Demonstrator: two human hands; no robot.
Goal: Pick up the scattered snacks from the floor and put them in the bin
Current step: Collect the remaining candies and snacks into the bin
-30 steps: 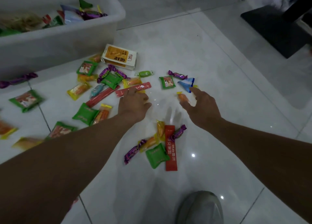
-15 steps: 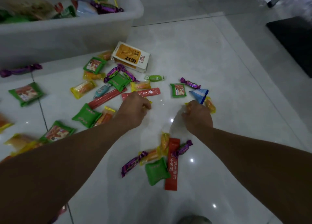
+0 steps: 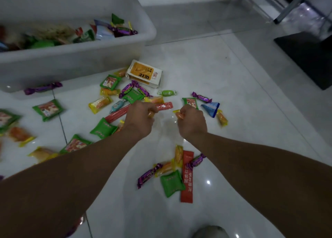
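Orange candy pinched in curled right hand, just above floor tile. Left hand also fisted, closed on small orange-yellow sweet, over red stick pack. Other wrapped snacks scattered both sides. White bin upper left, part-filled w/ snacks.

Bare white floor lies open to the right and far side, up to the black mat. On the left, scattered wrappers and an orange carton crowd the strip before the white bin. A near cluster around the red sachet blocks the centre.
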